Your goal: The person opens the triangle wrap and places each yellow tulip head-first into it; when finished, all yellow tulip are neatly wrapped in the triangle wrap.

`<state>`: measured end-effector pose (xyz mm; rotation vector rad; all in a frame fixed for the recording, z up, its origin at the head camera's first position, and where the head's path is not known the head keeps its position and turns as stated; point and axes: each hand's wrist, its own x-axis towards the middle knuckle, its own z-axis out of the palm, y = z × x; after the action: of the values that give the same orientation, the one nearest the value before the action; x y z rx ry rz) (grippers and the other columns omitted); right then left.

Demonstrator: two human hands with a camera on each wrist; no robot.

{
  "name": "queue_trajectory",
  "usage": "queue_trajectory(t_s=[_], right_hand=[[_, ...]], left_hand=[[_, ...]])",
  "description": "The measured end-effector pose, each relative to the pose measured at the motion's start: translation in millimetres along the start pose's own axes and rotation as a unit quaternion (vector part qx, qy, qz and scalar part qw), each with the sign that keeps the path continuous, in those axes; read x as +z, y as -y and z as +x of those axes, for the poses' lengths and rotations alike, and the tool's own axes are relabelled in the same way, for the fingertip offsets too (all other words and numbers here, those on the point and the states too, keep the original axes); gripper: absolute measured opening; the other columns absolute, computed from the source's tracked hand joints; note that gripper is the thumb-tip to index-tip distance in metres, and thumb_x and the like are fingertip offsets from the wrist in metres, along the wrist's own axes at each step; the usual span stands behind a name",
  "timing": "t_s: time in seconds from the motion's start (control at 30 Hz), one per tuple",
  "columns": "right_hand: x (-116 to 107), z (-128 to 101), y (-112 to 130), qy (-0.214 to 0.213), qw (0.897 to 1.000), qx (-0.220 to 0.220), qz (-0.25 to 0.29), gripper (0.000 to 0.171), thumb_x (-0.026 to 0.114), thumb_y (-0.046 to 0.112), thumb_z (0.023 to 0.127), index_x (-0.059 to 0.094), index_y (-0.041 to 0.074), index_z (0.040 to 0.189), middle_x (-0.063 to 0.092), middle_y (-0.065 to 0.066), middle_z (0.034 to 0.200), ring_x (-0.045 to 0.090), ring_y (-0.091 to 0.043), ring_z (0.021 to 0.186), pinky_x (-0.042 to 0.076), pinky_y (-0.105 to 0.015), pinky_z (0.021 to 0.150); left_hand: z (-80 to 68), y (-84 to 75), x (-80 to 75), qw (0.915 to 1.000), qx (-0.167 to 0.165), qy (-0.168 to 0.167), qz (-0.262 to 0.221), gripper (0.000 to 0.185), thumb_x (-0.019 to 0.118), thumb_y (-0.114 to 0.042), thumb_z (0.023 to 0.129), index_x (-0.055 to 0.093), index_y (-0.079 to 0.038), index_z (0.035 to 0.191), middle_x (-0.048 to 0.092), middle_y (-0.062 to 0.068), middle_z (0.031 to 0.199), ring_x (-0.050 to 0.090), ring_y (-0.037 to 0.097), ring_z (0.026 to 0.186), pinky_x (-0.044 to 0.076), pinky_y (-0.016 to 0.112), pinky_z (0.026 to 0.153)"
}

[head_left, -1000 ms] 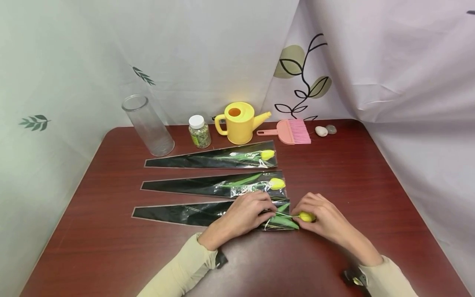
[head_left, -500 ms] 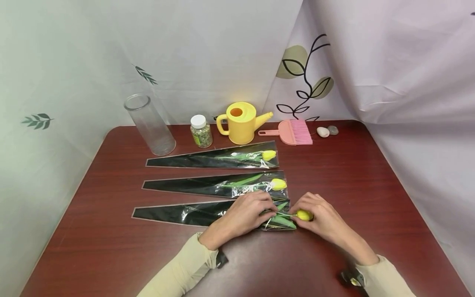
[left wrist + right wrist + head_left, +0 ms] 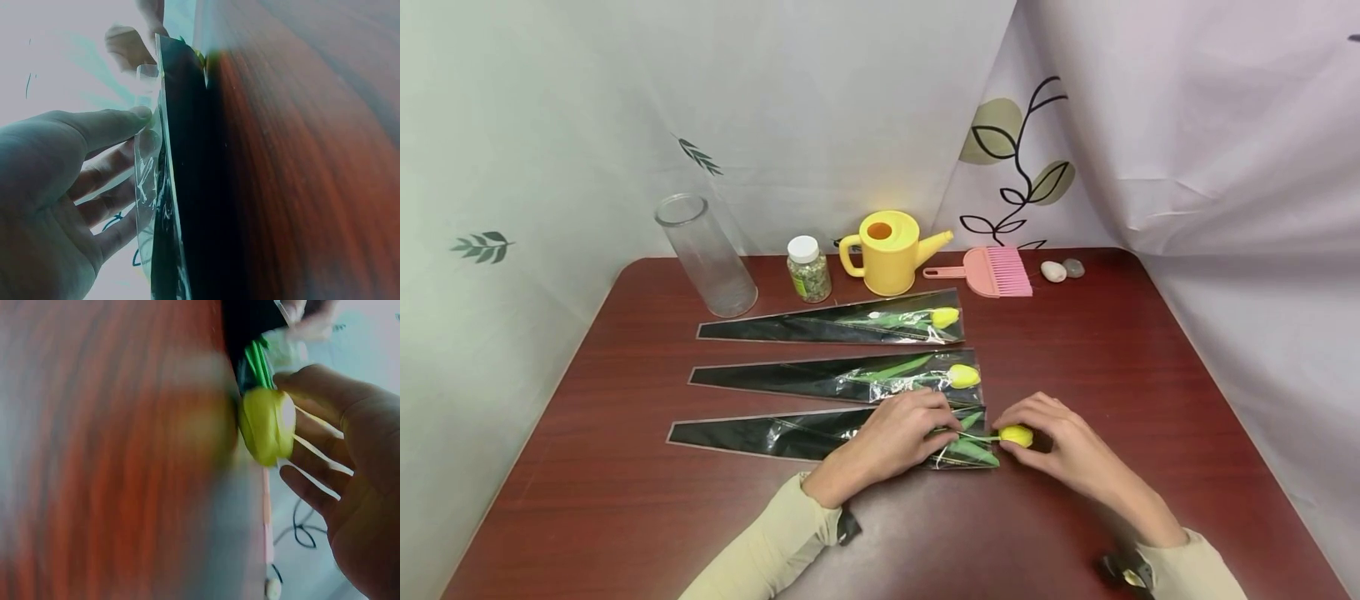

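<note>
A yellow tulip (image 3: 1017, 437) with green leaves lies partly inside the nearest flower sleeve (image 3: 745, 436), which is black with a clear front. Its bloom sticks out past the sleeve's wide right end. My left hand (image 3: 901, 429) is over that end; in the left wrist view its thumb and fingers pinch the clear film (image 3: 145, 181), lifted off the black backing. My right hand (image 3: 1067, 446) has thumb and fingers curled round the bloom (image 3: 267, 428), thumb tip near its base. The lower stem is hidden under my left hand.
Two more sleeves, the middle one (image 3: 760, 379) and the far one (image 3: 767, 328), each hold a yellow tulip. Behind them stand a clear vase (image 3: 715, 262), a lidded jar (image 3: 808, 275), a yellow watering can (image 3: 887, 262), a pink dustpan and brush (image 3: 981, 271) and pebbles (image 3: 1053, 271).
The tulip first slid slightly left towards the sleeve. My right hand's fingers have since shifted from the stem just below the bloom to around the bloom. My left hand stays put.
</note>
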<state>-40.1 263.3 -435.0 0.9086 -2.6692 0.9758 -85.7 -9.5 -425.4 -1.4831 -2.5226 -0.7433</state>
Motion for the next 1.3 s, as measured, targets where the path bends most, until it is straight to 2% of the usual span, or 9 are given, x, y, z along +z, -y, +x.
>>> queue_trajectory(t_s=[0.17,0.3,0.6,0.9,1.3], right_hand=[[-14,-11,-6,0.007,1.000,0.021,-0.007,0.043,0.085,0.017,0.077,0.069,0.020,0.116,0.064,0.012,0.112,0.054,-0.006,0.104,0.039,-0.013,0.090],[-21,-19,-12,0.006,0.999,0.024,-0.024,0.049,0.087,0.017,0.074,0.067,0.021,0.119,0.064,0.012,0.111,0.057,-0.007,0.101,0.039,-0.011,0.088],[-20,-25,-16,0.003,0.999,0.026,-0.021,0.040,0.086,0.011,0.074,0.070,0.023,0.110,0.064,0.014,0.101,0.060,-0.005,0.090,0.044,-0.010,0.081],[-12,-19,-13,-0.001,1.000,0.009,0.021,0.034,0.084,0.006,0.076,0.072,0.024,0.103,0.066,0.013,0.096,0.061,-0.004,0.086,0.049,-0.018,0.073],[10,-6,-6,0.010,0.993,0.042,0.108,0.023,0.082,0.014,0.081,0.072,0.024,0.099,0.068,0.009,0.091,0.062,-0.006,0.078,0.050,-0.020,0.066]], left_hand=[[-0.1,-0.3,-0.2,1.0000,0.000,0.001,0.003,0.009,0.071,-0.024,0.092,0.077,-0.022,0.098,0.061,-0.011,0.092,0.058,0.005,0.089,0.049,0.024,0.080],[0.0,-0.7,-0.5,1.0000,0.001,0.001,0.005,0.009,0.071,-0.024,0.092,0.077,-0.022,0.098,0.061,-0.012,0.092,0.058,0.005,0.088,0.048,0.024,0.080],[0.0,-1.2,-0.9,1.0000,0.001,0.002,0.006,0.009,0.071,-0.025,0.092,0.077,-0.022,0.097,0.062,-0.012,0.093,0.058,0.005,0.090,0.049,0.024,0.081],[0.9,-3.2,-3.2,1.0000,0.003,0.001,-0.003,0.009,0.071,-0.025,0.092,0.077,-0.022,0.099,0.063,-0.012,0.094,0.058,0.004,0.090,0.048,0.022,0.080],[1.2,-5.1,-5.9,0.9999,0.008,-0.001,-0.009,0.010,0.070,-0.026,0.092,0.076,-0.022,0.100,0.062,-0.012,0.094,0.056,0.004,0.091,0.047,0.020,0.079]])
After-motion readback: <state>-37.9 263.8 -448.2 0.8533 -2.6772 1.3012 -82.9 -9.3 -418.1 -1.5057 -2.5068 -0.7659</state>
